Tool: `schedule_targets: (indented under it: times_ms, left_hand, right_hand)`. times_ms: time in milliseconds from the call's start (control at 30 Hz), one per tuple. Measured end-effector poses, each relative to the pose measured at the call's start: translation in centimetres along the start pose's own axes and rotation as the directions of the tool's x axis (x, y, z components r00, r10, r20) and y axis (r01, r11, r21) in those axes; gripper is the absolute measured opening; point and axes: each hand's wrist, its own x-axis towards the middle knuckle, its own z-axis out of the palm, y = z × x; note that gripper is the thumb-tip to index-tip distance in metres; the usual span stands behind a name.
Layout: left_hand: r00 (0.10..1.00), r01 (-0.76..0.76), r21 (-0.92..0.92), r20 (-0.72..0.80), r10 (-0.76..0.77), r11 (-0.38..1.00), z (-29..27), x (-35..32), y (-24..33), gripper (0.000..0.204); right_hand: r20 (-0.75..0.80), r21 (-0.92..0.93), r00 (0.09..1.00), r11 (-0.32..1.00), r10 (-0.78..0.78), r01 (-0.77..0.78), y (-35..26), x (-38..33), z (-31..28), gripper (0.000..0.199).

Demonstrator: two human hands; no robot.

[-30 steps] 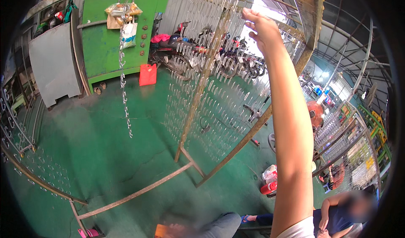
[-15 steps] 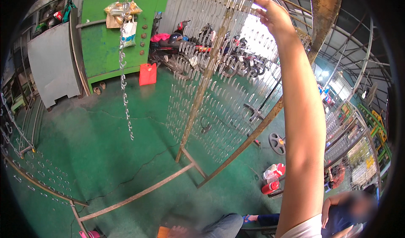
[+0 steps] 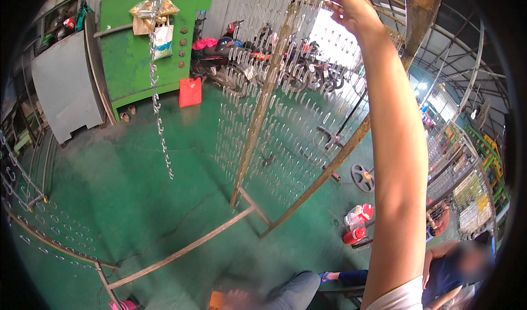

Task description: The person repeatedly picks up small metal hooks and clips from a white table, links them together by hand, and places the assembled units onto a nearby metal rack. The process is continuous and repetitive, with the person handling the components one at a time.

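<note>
My right hand is raised high overhead, fingers loosely curled at the top of a tall metal rack frame hung with rows of small metal hooks. Whether the fingers grip a hook or a bar is not clear. My right arm runs up the right side of the view. My left hand is out of view.
A chain hangs at the left with bags tied at its top. Behind stand a green machine, a red can and parked motorcycles. A seated person in blue is at the lower right, beside red containers.
My raised right hand has shifted rightward and slightly higher along the top of the rack; the view has turned a little with it.
</note>
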Motion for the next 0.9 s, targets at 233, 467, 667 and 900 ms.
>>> schedule_targets:
  times_ms: [233, 467, 667, 900]
  left_hand:
    - [0.999, -0.033, 0.091, 0.041, 0.029, 0.995, 0.7, 0.0, -0.6, 0.027]
    - [0.999, -0.026, 0.078, 0.025, 0.024, 0.997, 1.1, 0.3, -0.6, 0.021]
    - [0.999, -0.012, 0.018, 0.041, 0.011, 1.000, 0.2, 0.6, -0.4, 0.021]
    - [0.996, 0.007, 0.017, 0.087, -0.008, 1.000, -0.6, 1.0, -0.3, 0.021]
  right_hand:
    - [-0.127, 0.008, 0.984, 0.992, -0.124, 0.126, -0.7, -7.3, 2.6, 0.024]
    - [-0.280, -0.160, 0.908, 0.948, -0.311, 0.275, 16.5, -30.4, 7.7, 0.020]
    - [-0.245, -0.125, 0.838, 0.842, 0.487, -0.526, 35.1, -41.6, 11.2, 0.010]
    - [-0.068, -0.381, 0.863, 0.786, 0.501, -0.487, 43.6, -42.8, 13.9, 0.040]
